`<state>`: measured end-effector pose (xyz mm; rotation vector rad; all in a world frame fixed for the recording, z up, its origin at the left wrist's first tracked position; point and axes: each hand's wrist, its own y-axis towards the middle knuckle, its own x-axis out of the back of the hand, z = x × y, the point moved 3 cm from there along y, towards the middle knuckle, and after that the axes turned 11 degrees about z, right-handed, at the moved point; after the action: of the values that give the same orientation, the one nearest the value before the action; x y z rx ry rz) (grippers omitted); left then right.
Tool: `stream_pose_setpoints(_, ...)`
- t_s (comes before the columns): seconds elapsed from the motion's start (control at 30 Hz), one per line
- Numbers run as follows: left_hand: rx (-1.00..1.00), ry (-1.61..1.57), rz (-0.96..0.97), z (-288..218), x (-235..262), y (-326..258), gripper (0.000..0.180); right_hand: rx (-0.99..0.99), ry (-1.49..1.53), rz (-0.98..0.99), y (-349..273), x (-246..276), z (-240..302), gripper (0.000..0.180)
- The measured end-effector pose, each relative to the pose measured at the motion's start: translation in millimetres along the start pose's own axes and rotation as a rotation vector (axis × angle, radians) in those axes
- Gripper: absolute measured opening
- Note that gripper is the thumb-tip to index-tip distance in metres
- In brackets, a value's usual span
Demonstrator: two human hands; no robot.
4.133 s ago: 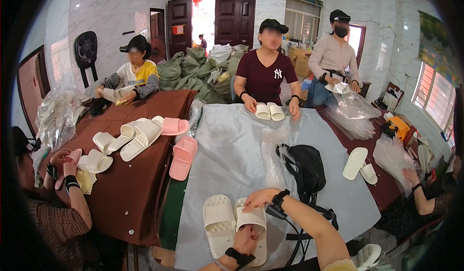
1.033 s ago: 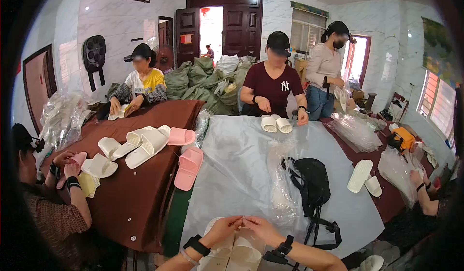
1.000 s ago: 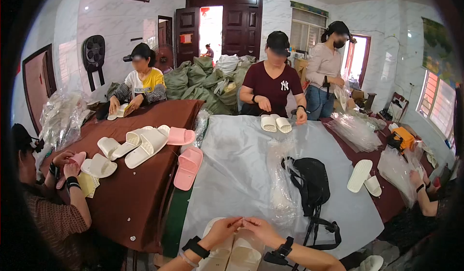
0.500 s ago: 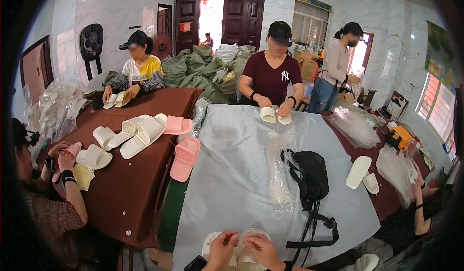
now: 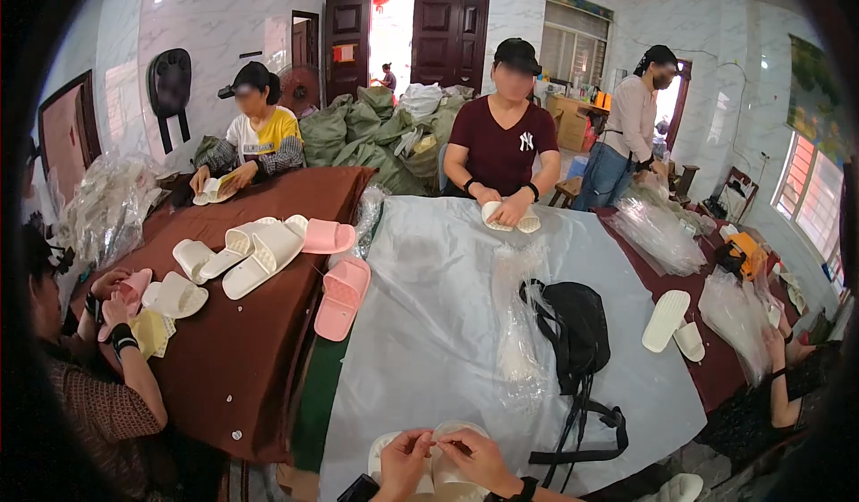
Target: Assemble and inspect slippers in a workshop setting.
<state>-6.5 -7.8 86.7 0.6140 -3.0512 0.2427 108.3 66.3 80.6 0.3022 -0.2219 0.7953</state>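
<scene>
At the near edge of the grey-covered table, my left hand [image 5: 405, 463] and my right hand [image 5: 477, 463] are held close together, fingertips almost touching. Both are closed in a pinch; whatever sits between the fingers is too small to make out. Under them lies a pair of white slippers: the left slipper [image 5: 379, 446] shows past my left hand, the right slipper [image 5: 459, 429] past my right. My hands hide much of both.
A black bag [image 5: 573, 332] with trailing straps lies right of crumpled clear plastic [image 5: 519, 341]. Pink slippers [image 5: 343, 298] and white slippers [image 5: 266, 256] rest on the brown table [image 5: 242, 350]. A co-worker [image 5: 503, 135] handles white slippers opposite; others work at both sides.
My two hands have drawn closer, with fingertips now nearly meeting; they and the slippers appear slightly further left. Across the table, the co-worker's hands have come together over the slippers.
</scene>
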Motion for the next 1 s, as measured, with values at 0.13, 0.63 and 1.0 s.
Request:
stream_pose_setpoints(0.13, -0.066, -0.106, 0.014, 2, 0, 2, 0.02, -0.058, -0.047, -0.036, -1, 1, -2, 0.01)
stream_pose_setpoints(0.63, -0.04, -0.142, 0.068, 7, 1, 3, 0.015, -0.029, -0.105, -0.007, -3, 0, -16, 0.014)
stream_pose_setpoints(1.0, 0.025, -0.021, 0.085, 13, 5, 4, 0.018, -0.07, -0.139, 0.028, -2, 0, -3, 0.015)
